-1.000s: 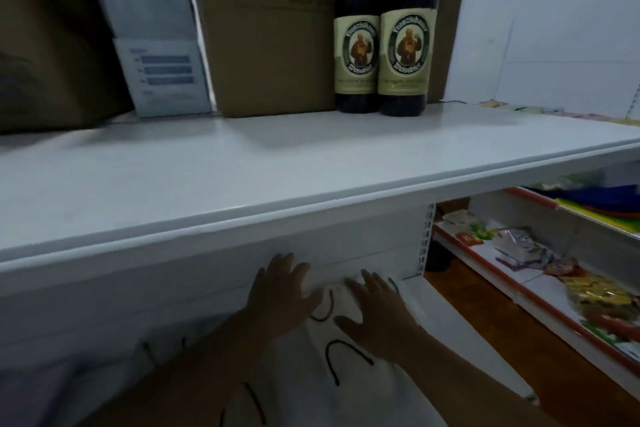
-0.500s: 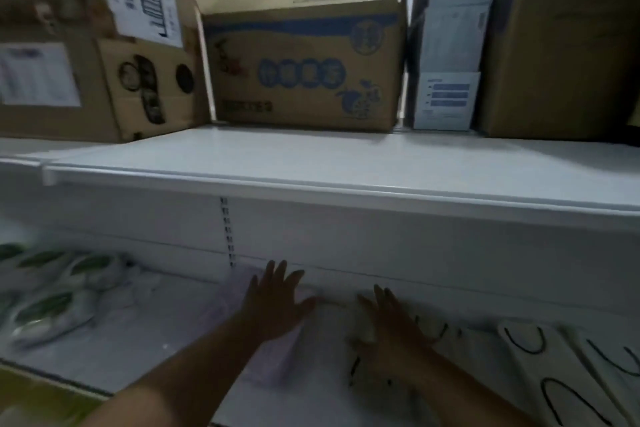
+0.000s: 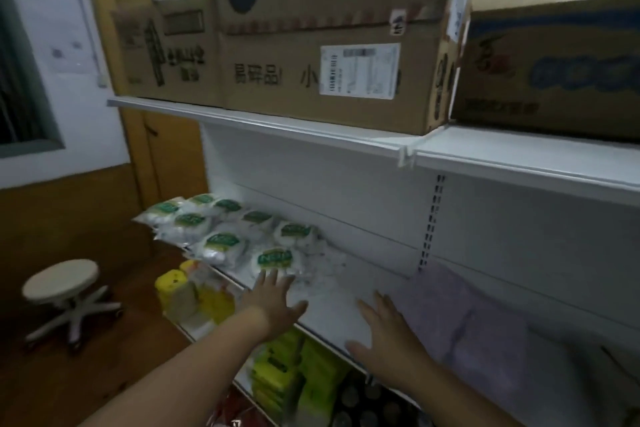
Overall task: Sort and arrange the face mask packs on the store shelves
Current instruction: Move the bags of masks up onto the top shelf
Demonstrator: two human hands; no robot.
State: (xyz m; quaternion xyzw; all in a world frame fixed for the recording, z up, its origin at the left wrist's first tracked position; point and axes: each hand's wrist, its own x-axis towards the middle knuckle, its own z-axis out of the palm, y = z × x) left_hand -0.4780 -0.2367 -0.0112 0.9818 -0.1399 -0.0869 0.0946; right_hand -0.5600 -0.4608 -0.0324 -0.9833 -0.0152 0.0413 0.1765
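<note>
Several white face mask packs with green labels (image 3: 225, 239) lie in rows at the left end of a white shelf (image 3: 332, 308). My left hand (image 3: 275, 302) reaches over the shelf with fingers straight, fingertips just short of the nearest green-label pack (image 3: 275, 258). My right hand (image 3: 388, 333) hovers flat over the bare shelf, fingers spread, holding nothing. To its right lie pale purple packs (image 3: 464, 315) flat on the shelf.
Cardboard boxes (image 3: 311, 28) fill the upper shelf (image 3: 450, 152) overhead. Yellow and green packaged goods (image 3: 294, 371) sit on lower shelves. A round white stool (image 3: 62, 295) stands on the wooden floor at the left. A white pack with a black loop (image 3: 620, 378) shows at the far right.
The view has swung left along the shelf. Both hands have left the white looped packs and moved left, over bare shelf near the green-label packs.
</note>
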